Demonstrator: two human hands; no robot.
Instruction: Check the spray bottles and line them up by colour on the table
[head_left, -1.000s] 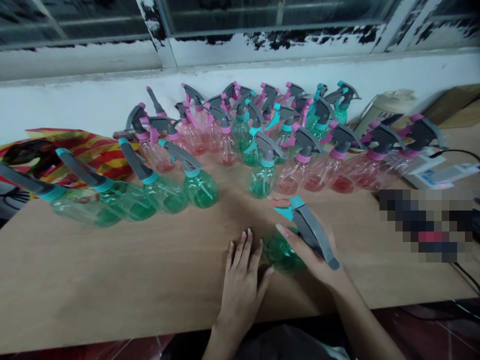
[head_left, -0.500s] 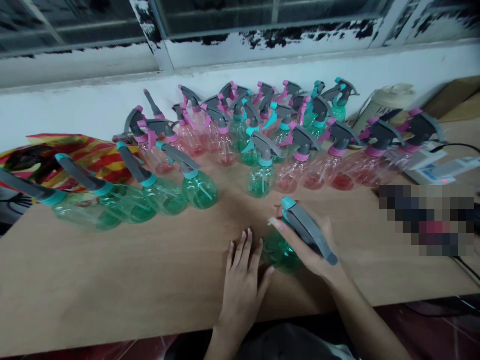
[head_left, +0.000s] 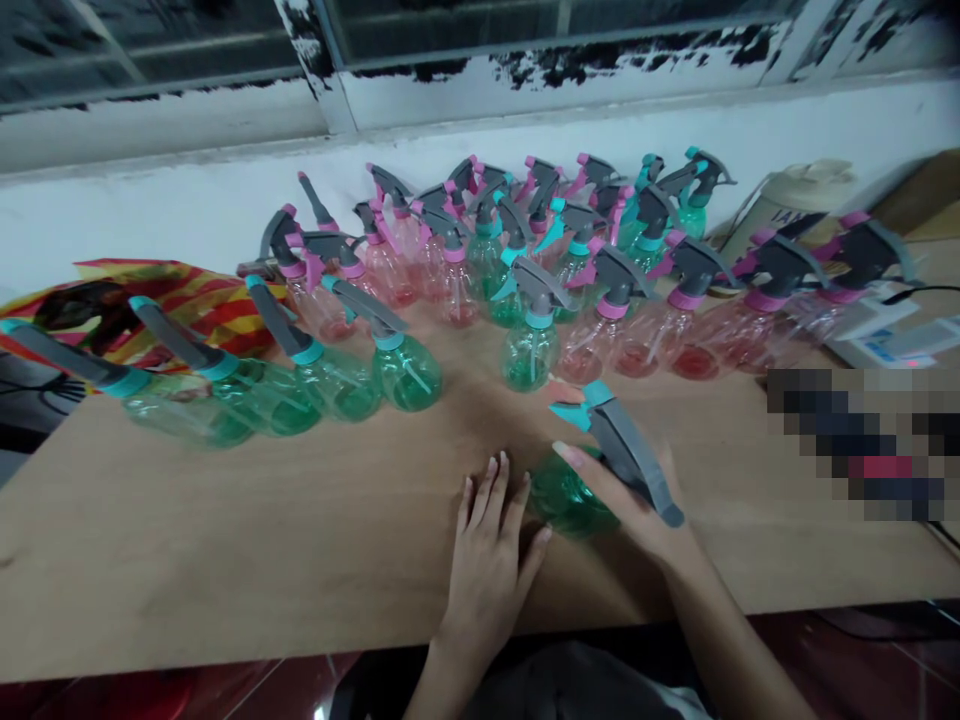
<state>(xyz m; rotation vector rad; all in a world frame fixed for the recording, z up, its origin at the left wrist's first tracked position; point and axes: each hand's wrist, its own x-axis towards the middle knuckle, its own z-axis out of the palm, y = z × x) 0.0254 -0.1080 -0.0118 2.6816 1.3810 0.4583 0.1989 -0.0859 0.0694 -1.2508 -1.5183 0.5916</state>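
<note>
A green spray bottle (head_left: 574, 492) with a grey head and a turquoise trigger stands close to me on the table. My right hand (head_left: 637, 515) is wrapped round its neck below the head, thumb on the near side, and one fingertip shows beyond the trigger. The other fingers are hidden behind the bottle. Palm down on the table, my left hand (head_left: 487, 550) lies with fingers stretched out just left of the bottle's base. Straight ahead, another green spray bottle (head_left: 528, 358) heads the row of pink ones.
Several green spray bottles (head_left: 407, 375) line the left side. Pink and green spray bottles (head_left: 455, 290) crowd the back by the wall. A red-and-yellow striped bag (head_left: 217, 310) lies at left. On the right are a cream container (head_left: 795, 205), a white device (head_left: 874, 335) and cables.
The trigger of the held bottle now stands out in view, with my right fingertip farther from it. My left hand stays put. The whole view has shifted slightly.
</note>
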